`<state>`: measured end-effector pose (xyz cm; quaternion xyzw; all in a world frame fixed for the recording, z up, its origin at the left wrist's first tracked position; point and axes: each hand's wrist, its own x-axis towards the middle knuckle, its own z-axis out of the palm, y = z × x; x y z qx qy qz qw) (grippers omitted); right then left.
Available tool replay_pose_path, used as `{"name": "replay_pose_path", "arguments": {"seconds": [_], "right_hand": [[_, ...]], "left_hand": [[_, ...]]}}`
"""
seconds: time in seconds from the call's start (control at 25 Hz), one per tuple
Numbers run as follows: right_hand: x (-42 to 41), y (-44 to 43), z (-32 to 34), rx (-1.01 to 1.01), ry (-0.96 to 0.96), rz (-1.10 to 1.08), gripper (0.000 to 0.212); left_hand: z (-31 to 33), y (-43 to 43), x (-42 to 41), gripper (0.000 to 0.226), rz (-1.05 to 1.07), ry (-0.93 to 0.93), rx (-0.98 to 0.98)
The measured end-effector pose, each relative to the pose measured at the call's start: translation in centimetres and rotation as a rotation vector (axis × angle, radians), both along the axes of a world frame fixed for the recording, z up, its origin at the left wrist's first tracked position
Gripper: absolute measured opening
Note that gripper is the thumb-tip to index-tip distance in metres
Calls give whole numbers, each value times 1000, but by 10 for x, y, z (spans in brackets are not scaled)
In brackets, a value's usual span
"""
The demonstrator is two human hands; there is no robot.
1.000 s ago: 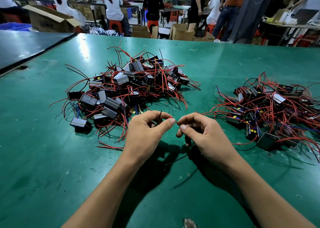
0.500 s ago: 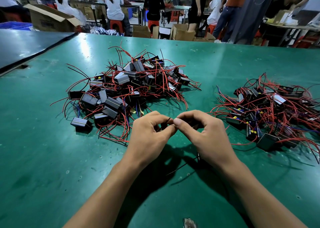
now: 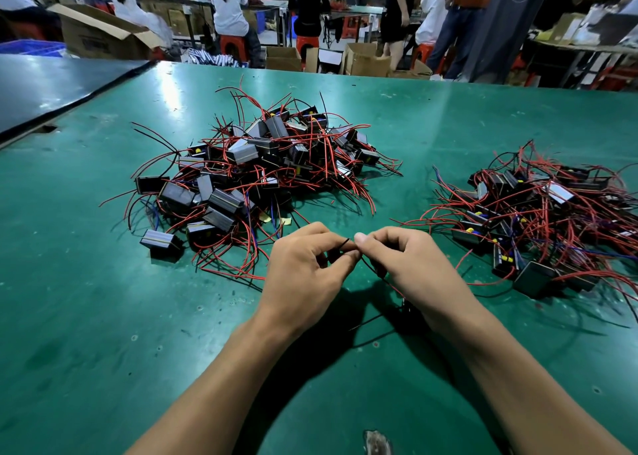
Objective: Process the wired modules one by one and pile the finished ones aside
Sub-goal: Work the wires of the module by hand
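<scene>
Wire (image 3: 371, 268) slanting down-right, pinched between both hands (image 3: 303, 275)

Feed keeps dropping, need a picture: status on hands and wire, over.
Both pinching: left hand, right hand on one thin black wire. Its module not clearly visible. Left pile and right pile clear of the hands.

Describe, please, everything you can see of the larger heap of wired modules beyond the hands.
The larger heap is a loose mound of small black box-shaped modules, seemingly plastic, some edged with a yellow line, tangled in thin red leads plus a few black and blue ones. Many leads stick up or splay outward. It lies on the green table, just beyond the left hand, which its nearest leads almost reach.
</scene>
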<state>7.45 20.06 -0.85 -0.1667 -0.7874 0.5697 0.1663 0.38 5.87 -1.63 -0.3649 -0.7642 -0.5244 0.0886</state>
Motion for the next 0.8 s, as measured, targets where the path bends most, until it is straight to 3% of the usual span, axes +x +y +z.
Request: {"name": "replay_pose_path", "arguments": {"seconds": [0.16, 0.32, 0.8], "right_hand": [[6, 7, 1, 302, 221, -8, 8], [7, 16, -1, 570, 385, 51, 11], [3, 28, -12, 712, 385, 155, 17]], "left_hand": [[1, -2, -4, 2, -43, -149, 15], [4, -3, -6, 3, -75, -280, 41], [7, -6, -7, 4, -84, -241, 14]]}}
